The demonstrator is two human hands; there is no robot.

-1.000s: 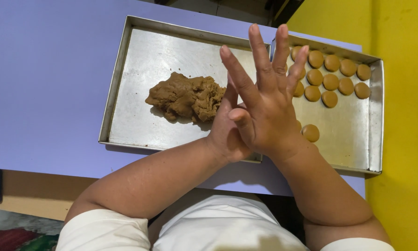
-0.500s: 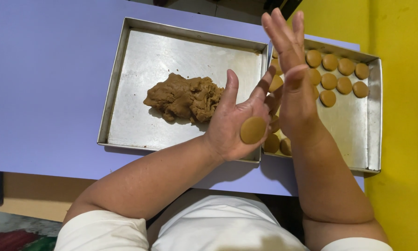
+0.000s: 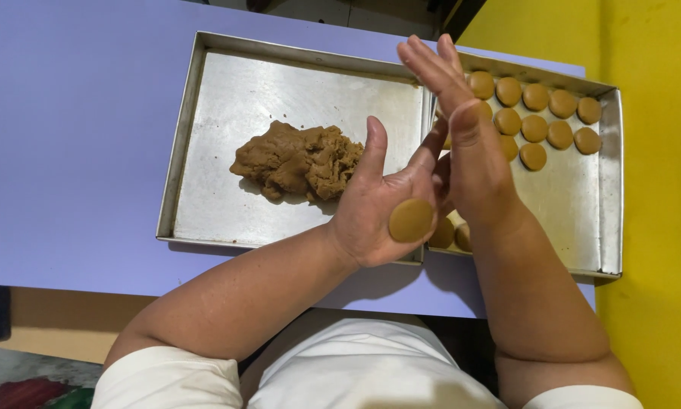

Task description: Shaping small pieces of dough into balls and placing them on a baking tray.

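a soft, light dough disc (image 3: 411, 220) is cradled on the open left hand (image 3: 382, 204); it is best lifted by its edges; the right hand (image 3: 469, 144) is held flat, empty.

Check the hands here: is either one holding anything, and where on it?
A flat round dough disc lies on the open palm of the left hand, resting on its flat face, not gripped. The right hand, raised beside it, holds nothing.
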